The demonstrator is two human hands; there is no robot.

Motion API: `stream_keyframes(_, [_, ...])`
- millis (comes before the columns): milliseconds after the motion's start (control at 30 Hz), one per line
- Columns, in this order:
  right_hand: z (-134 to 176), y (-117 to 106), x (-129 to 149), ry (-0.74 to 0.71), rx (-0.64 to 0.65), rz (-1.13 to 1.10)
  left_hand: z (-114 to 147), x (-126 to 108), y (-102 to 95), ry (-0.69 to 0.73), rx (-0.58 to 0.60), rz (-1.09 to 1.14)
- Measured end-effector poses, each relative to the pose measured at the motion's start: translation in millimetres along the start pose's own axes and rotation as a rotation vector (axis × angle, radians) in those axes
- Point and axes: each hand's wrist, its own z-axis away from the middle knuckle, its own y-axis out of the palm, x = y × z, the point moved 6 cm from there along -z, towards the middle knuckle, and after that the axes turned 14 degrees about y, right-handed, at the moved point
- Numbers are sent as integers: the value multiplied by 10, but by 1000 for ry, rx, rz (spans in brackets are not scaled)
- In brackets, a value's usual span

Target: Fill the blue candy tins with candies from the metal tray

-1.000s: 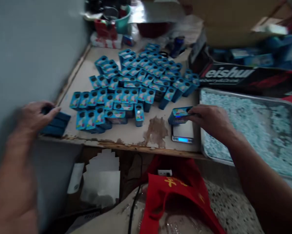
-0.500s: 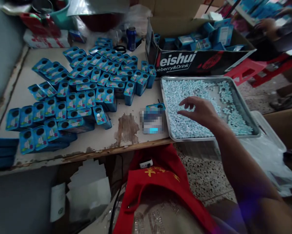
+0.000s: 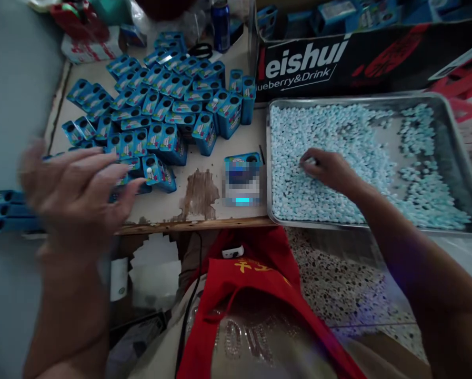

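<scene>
My left hand (image 3: 78,195), smeared by motion, hovers over the left front of the table with its fingers stretched out and nothing visible in them. Below and beyond it stand rows of small blue boxes (image 3: 172,142), with round dark holes in their tops. At the right, my right hand (image 3: 330,168) reaches down to the pale blue and white tablets (image 3: 310,200) spread in a metal tray (image 3: 368,98). Its fingers are curled together at the tablets' surface; what lies between them is hidden. One box on the front left group has a white tablet (image 3: 149,172) at its hole.
Behind the tray stands a black carton (image 3: 299,66) with more blue boxes in it. A blue can (image 3: 220,26) and scissors (image 3: 200,50) are at the back. A partly pixelated item (image 3: 242,179) lies left of the tray. The table's wooden front edge (image 3: 204,225) is worn.
My left hand has come into view at the left. My right hand has lowered toward the tablets and its fingers have closed together. The view has shifted nearer the tray.
</scene>
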Motion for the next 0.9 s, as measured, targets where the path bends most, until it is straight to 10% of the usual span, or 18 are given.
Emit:
stream_keyframes(100, [1, -130, -221, 179, 31, -832, 75, -317, 571, 311, 170, -48])
stream_keyframes(167, [51, -93, -277, 244, 101, -1190, 125, -400, 877, 280, 190, 10])
stream_keyframes(367, [122, -48, -328, 282, 205, -1394, 213, -469, 1607, 30, 280, 346])
stream_keyframes(633, [27, 42, -531, 542, 201, -1957, 333, -599, 2099, -43, 307, 533])
stream_keyframes(900, [258, 286, -107, 339, 140, -1338, 277, -725, 2224, -65, 299, 556])
